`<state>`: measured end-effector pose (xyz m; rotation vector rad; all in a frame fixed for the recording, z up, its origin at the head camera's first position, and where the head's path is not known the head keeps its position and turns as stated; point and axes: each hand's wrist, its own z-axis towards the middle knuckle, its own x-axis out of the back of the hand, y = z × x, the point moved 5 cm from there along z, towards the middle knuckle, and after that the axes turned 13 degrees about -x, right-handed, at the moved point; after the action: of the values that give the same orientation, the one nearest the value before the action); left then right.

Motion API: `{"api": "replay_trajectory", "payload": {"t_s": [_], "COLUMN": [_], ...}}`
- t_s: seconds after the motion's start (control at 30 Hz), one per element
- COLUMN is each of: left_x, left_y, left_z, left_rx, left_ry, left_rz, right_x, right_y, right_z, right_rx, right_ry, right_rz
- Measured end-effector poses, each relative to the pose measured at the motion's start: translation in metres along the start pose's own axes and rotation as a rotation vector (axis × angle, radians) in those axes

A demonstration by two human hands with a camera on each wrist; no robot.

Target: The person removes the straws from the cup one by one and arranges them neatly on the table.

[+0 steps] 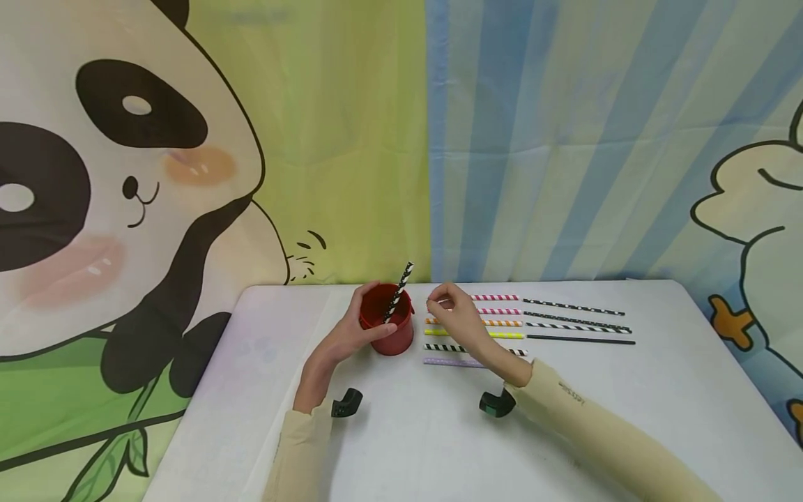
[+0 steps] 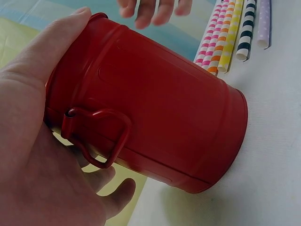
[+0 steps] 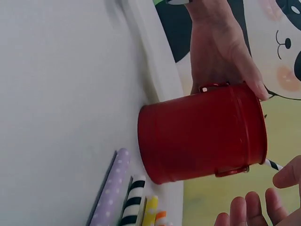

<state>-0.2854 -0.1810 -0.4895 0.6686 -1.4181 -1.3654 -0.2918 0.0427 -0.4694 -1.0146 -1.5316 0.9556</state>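
My left hand (image 1: pixel 343 337) grips a small red metal bucket (image 1: pixel 396 342) by its rim and side, thumb at the front. Inside the bucket leans a black paper straw with white marks (image 1: pixel 399 293), its upper end above the rim. To the right of the bucket is my right hand (image 1: pixel 463 319), its fingers loosely bent above the straws. In the right wrist view the thumb and fingertips (image 3: pixel 253 207) are apart with nothing between them. A folded wire handle loop (image 2: pixel 123 136) shows on the bucket's side in the left wrist view.
Under my right forearm lies a column of straws: pink-striped (image 1: pixel 502 312), orange-striped (image 1: pixel 511 323), yellow (image 1: pixel 505 335), black-striped (image 1: pixel 439 346) and lilac dotted (image 1: pixel 445 362). Several dark straws (image 1: pixel 580 340) form a second column on the right. A printed curtain (image 1: pixel 351 139) hangs behind the white table (image 1: pixel 408 446).
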Motion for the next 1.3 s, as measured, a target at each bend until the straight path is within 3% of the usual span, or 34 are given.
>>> {"api": "replay_trajectory", "payload": {"t_s": [0.33, 0.6, 1.3], "left_x": [0.001, 0.0, 0.001], "left_y": [-0.002, -0.001, -0.004], "left_z": [-0.001, 0.0, 0.001], "left_rx": [-0.023, 0.0, 0.0], "left_ry": [-0.001, -0.018, -0.017], "left_rz": [-0.015, -0.022, -0.007], "right_x": [-0.022, -0.037, -0.044], "right_y": [-0.01, -0.012, -0.018], "right_z": [0.016, 0.02, 0.025], "right_rx": [0.014, 0.04, 0.033], "right_ry": [0.003, 0.002, 0.031], "right_rz": [0.072, 0.106, 0.128]}}
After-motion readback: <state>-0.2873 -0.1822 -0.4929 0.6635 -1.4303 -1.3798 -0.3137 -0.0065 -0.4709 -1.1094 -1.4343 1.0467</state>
